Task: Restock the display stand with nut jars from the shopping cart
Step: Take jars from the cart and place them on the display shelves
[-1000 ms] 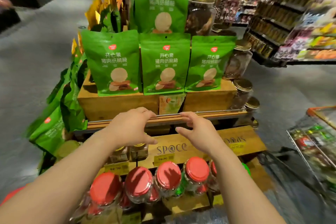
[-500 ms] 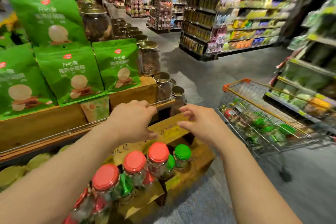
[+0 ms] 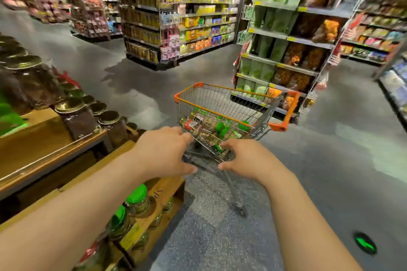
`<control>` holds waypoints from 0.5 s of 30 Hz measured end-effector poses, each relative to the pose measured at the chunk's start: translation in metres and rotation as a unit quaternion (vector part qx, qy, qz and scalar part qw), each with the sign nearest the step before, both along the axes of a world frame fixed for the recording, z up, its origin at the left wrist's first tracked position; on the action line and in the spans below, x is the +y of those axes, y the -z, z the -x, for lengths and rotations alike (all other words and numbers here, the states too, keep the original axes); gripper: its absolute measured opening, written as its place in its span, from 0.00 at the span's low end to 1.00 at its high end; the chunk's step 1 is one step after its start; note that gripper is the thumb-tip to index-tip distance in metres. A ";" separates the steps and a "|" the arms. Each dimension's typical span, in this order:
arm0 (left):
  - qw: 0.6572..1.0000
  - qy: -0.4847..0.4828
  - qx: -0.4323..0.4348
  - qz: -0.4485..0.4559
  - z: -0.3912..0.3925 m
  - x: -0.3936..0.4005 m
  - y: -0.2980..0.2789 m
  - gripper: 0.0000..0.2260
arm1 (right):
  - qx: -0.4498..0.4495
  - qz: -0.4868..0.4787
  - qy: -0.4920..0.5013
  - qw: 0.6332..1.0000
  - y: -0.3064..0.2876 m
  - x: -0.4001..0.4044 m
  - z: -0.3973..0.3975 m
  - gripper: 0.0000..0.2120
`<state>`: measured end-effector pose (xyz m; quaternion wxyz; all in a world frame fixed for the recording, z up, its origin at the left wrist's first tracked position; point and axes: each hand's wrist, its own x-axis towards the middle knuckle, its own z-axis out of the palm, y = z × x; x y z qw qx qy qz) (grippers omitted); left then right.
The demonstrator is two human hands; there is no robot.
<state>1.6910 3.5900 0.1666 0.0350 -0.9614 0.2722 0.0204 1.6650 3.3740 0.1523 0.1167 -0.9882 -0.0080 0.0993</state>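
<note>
Ahead on the grey shop floor [image 3: 330, 171] stands the shopping cart [image 3: 233, 114], a wire basket with orange corner guards and an orange handle on its far right end. Nut jars [image 3: 211, 126] lie inside it on their sides, some with green lids, at least one with a red label; how many there are cannot be told through the wire. Both bare hands reach out in front of the cart's near end. Left hand [image 3: 164, 154] is spread, its fingers [image 3: 187, 136] released and loosely extended with the thumb apart, holding nothing; its fingertips sit close to the cart's near wire edge, though contact cannot be made out. Right hand [image 3: 246, 157] is likewise released, fingers slightly bent and thumb pointing inward, empty, just below the cart's lower corner in the view. At the left is the wooden display stand [image 3: 72, 174], stepped in tiers. Its lower tier carries green-lidded jars [image 3: 136, 196] standing upright in a row behind a yellow price tag [image 3: 131, 235]. An upper tier holds tall dark jars with gold lids [image 3: 77, 114], and a green bag [image 3: 10, 116] shows at the far left edge. Behind the cart a shelving unit [image 3: 284, 50] holds pale green and orange snack bags, and further aisles of packaged goods fill the background, blurred. A green floor marker [image 3: 364, 245] glows at the lower right.
</note>
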 end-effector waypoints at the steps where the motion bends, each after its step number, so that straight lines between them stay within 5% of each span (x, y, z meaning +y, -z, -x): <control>1: 1.000 0.014 0.000 0.001 -0.005 -0.014 -0.001 0.36 | 0.001 -0.005 0.013 1.000 0.001 -0.013 0.001 0.33; 15: 0.994 0.095 0.048 -0.023 -0.097 -0.111 0.032 0.39 | 0.009 -0.046 0.095 0.994 0.031 -0.097 -0.047 0.30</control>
